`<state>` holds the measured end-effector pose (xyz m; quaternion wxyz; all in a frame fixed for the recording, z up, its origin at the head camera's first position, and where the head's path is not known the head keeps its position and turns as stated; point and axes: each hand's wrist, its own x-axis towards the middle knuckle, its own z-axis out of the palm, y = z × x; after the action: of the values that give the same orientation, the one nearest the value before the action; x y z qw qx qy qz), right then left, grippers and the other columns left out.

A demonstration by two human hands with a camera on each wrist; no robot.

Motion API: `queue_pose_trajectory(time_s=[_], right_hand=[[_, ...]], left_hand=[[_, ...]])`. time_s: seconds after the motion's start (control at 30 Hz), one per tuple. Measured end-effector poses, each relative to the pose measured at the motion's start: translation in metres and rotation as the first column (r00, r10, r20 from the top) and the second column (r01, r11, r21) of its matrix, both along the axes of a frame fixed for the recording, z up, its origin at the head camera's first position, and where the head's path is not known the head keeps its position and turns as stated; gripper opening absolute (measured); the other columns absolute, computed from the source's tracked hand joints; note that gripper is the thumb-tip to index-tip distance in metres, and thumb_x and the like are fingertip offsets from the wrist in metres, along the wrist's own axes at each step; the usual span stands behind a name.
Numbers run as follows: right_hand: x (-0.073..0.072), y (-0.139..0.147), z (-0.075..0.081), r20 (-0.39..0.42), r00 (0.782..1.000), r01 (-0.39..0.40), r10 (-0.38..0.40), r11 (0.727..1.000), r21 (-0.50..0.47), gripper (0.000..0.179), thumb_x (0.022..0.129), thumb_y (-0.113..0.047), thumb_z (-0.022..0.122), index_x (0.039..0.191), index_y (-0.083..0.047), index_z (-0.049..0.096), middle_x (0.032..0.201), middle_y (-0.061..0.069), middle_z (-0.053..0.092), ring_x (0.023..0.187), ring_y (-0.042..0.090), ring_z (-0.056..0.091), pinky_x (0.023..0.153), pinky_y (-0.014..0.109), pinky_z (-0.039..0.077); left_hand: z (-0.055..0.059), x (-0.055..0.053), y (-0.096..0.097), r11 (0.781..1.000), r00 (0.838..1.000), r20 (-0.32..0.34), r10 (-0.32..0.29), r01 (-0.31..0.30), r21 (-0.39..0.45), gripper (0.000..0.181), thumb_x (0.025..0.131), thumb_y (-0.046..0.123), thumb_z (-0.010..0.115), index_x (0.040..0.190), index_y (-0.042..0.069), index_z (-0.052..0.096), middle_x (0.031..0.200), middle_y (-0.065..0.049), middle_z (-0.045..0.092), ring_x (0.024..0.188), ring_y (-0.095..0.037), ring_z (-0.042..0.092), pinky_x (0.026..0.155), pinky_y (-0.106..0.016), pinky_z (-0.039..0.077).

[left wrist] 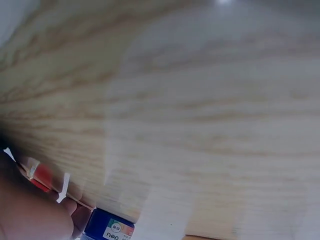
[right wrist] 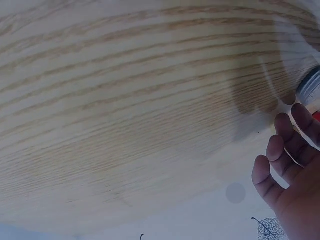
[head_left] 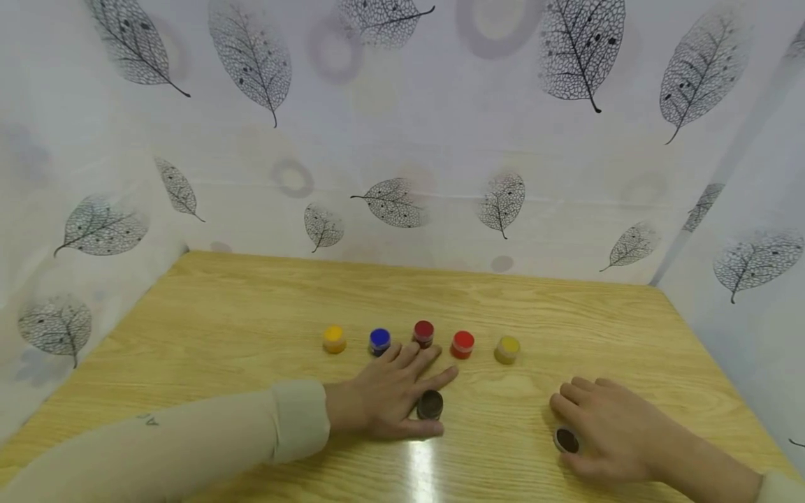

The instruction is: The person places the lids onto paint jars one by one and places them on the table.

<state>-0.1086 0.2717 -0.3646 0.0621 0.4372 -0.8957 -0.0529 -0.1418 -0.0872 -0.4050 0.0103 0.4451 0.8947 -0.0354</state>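
Note:
My left hand (head_left: 396, 395) lies spread on the table with its fingers straight. A dark-lidded paint jar (head_left: 430, 405) stands between its thumb and index finger. Just past the fingertips are a blue paint jar (head_left: 380, 341) and a dark red paint jar (head_left: 424, 334); the blue one (left wrist: 107, 227) also shows in the left wrist view. On the right, my right hand (head_left: 613, 433) holds another dark-lidded paint jar (head_left: 567, 441) between thumb and curled index finger. Only the side of that jar (right wrist: 311, 87) shows in the right wrist view, beside the fingertips.
An orange jar (head_left: 334, 339) is at the left end of the back row. Beyond the dark red one stand a bright red jar (head_left: 462, 344) and a yellow jar (head_left: 506, 349). The wooden table (head_left: 251, 300) ends at a leaf-patterned sheet (head_left: 402, 140) behind and at both sides.

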Motion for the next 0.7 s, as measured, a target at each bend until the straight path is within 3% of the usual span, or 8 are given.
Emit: queue_pose_trajectory(time_s=[0.17, 0.33, 0.47, 0.7], right_hand=[[0.0, -0.002, 0.0, 0.044, 0.999, -0.008, 0.007, 1.0, 0.003, 0.044, 0.07, -0.056, 0.077, 0.092, -0.025, 0.055, 0.082, -0.02, 0.04, 0.073, 0.0, 0.034, 0.057, 0.021, 0.031], [-0.003, -0.006, 0.0, 0.098, 0.995, -0.026, 0.026, 1.0, 0.001, 0.037, 0.072, -0.045, 0.078, 0.091, -0.025, 0.054, 0.079, -0.02, 0.039, 0.071, 0.0, 0.034, 0.055, 0.022, 0.032], [-0.003, -0.011, 0.002, 0.117, 0.992, -0.04, 0.04, 0.999, 0.005, 0.034, 0.072, -0.038, 0.078, 0.092, -0.024, 0.054, 0.078, -0.019, 0.038, 0.07, -0.001, 0.034, 0.055, 0.022, 0.034], [-0.008, -0.044, 0.023, -0.002, 0.99, -0.144, 0.144, 0.988, -0.058, 0.034, 0.067, -0.035, 0.077, 0.086, -0.023, 0.052, 0.075, -0.019, 0.034, 0.068, 0.0, 0.028, 0.056, 0.017, 0.028]], left_hand=[[-0.001, 0.001, -0.002, 0.999, 0.996, -0.085, -0.025, 0.027, 0.027, 0.079, 0.093, 0.078, 0.022, 0.16, 0.037, 0.018, 0.161, -0.009, 0.028, 0.129, -0.027, 0.036, 0.106, -0.047, 0.035], [0.0, 0.004, -0.005, 0.994, 0.977, -0.202, -0.068, 0.082, 0.065, 0.079, 0.092, 0.079, 0.026, 0.159, 0.036, 0.025, 0.144, -0.006, 0.04, 0.119, -0.025, 0.04, 0.099, -0.043, 0.037], [0.007, 0.008, -0.011, 0.994, 0.957, -0.278, -0.078, 0.097, 0.057, 0.082, 0.091, 0.079, 0.028, 0.16, 0.034, 0.022, 0.145, -0.006, 0.044, 0.127, -0.026, 0.042, 0.102, -0.043, 0.039], [0.016, 0.012, -0.022, 0.978, 0.911, -0.394, -0.12, 0.177, 0.113, 0.086, 0.09, 0.079, 0.031, 0.158, 0.027, 0.029, 0.144, -0.003, 0.049, 0.134, -0.024, 0.045, 0.105, -0.041, 0.042]])
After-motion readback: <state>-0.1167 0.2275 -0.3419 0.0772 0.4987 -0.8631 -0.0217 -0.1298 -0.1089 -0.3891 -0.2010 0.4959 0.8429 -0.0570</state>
